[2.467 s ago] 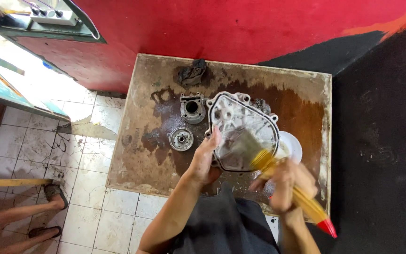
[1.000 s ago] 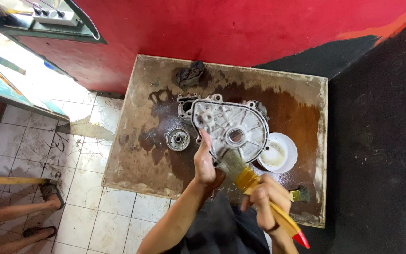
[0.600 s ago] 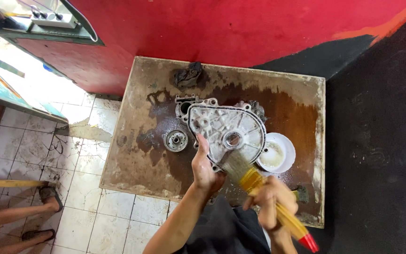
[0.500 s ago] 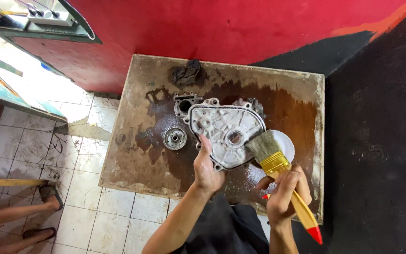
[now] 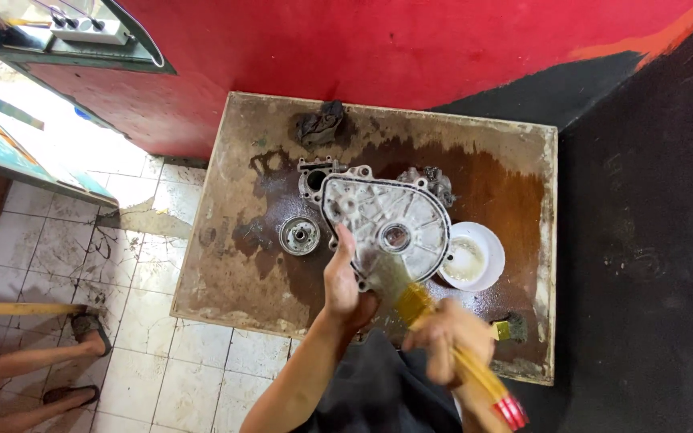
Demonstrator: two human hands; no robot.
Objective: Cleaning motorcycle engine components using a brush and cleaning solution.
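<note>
Red wall [image 5: 411, 48] behind a stained wooden table [image 5: 234, 265], grimy white floor tiles [image 5: 146, 353], black wall [image 5: 651, 240] alongside.

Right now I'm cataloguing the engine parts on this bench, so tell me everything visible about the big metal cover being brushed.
The engine cover is a large, rounded-triangular casting of pale grey metal, looking wet and grimy. Its inner side faces up, showing ribs, a round hole near the middle and bolt lugs along the rim. It sits tilted on the stained wooden table, overlapping a small cylinder part. The left hand grips its near edge, and the bristles of a yellow-handled brush, held in the blurred right hand, touch its lower part.
</note>
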